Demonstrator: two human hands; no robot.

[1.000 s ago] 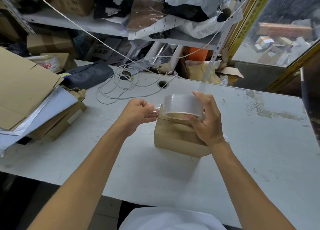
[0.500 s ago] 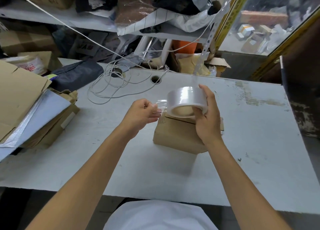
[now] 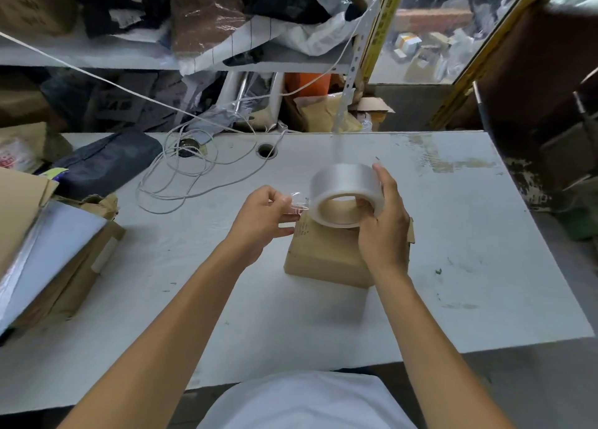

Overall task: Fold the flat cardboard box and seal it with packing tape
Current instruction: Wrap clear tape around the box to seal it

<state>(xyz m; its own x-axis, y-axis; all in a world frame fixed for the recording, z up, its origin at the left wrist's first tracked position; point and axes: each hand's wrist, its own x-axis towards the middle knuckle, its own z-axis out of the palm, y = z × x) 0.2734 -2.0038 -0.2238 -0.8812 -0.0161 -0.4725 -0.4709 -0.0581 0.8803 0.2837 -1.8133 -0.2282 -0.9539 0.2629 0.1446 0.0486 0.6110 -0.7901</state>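
Note:
A small brown cardboard box, folded up, stands on the white table in front of me. Just above its far edge my right hand grips a wide roll of clear packing tape, thumb inside the core and fingers over the outer side. My left hand is to the left of the roll and pinches the loose, crinkled tape end, which spans a short gap to the roll. The box's top is partly hidden by the roll and my right hand.
A stack of flat cardboard and plastic sheets lies at the table's left edge. A coiled white cable and a dark pouch sit at the back left, near a cable hole. Cluttered shelves stand behind the table.
The tape roll has lifted off the box's top and tipped so that its core faces me. My left hand keeps pinching the tape end. The view has tilted down.

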